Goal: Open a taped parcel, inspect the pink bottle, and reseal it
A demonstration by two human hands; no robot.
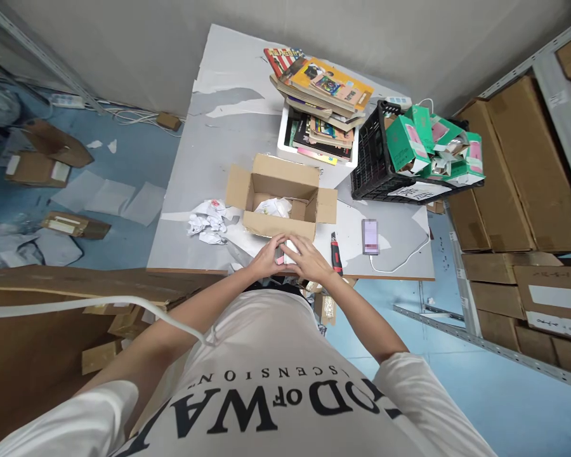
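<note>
Near the table's front edge, my left hand (266,258) and my right hand (309,259) are closed around a small white and pink box (291,249), one from each side. Fingers cover much of it. Just beyond them stands an open cardboard box (280,223) with its flaps folded out. Inside lies crumpled white paper (275,207). To the left is more crumpled paper (208,219). A red and black utility knife (335,255) rests right of my right hand.
A phone (370,237) with a white cable lies at the right. Behind stand a white bin (318,166) stacked with books (333,82) and a black crate (368,158) of green boxes (406,146). Cartons (509,165) fill the right shelf.
</note>
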